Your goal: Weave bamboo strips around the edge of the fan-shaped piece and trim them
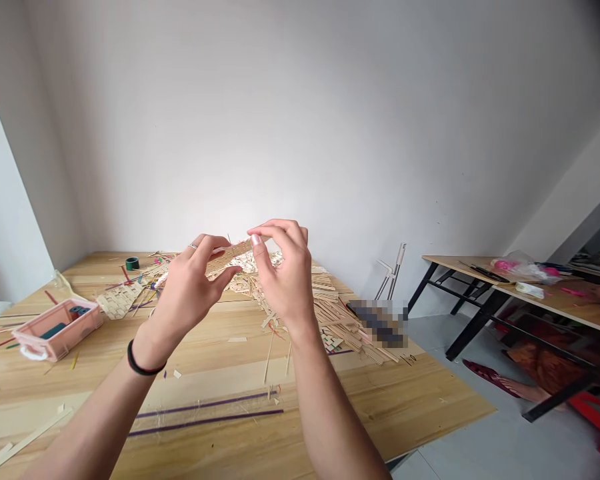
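Observation:
Both hands are raised above the table around a flat, tan piece that looks like woven bamboo strips (239,251). My left hand (187,280), with a ring and a black wristband, holds its left end between thumb and fingers. The left thumb sits below the piece, and part of the grip is hidden. My right hand (285,267) pinches the right end between thumb and forefinger. A thin dark thread or needle stands up by the left fingertips; which of the two I cannot tell. Behind the hands lies a heap of pale strips (337,310).
At left stand a pink plastic box (65,331), a woven mat piece (121,300) and a green roll (132,263). Purple strips (215,422) lie taped to the tabletop in front. At right, another table (460,263) carries plastic bags, with a person's foot below.

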Available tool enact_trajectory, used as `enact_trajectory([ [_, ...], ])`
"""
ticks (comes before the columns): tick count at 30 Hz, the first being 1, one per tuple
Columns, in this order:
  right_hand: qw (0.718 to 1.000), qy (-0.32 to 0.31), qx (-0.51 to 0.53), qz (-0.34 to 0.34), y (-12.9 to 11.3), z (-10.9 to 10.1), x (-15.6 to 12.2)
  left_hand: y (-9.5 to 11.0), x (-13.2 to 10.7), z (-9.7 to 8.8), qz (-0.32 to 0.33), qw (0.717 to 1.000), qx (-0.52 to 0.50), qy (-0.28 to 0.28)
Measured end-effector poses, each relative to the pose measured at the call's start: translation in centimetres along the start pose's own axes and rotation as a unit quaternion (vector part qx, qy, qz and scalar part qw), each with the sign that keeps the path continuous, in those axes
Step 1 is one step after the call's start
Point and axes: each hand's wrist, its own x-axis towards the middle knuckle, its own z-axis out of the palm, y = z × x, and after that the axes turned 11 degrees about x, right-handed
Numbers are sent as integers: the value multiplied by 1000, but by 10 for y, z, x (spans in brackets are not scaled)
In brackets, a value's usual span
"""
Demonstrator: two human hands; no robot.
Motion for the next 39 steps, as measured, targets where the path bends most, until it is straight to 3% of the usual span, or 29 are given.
enact_trajectory([
  [5,996,-69,13,49,4,-1,0,2,-1,3,14,1000,24,-6],
  [14,988,-115,53,88,5,-1,0,3,-2,6,36,999,37,-12],
  [39,968,-113,176,139,5,4,1,8,0,2,43,999,8,-3],
])
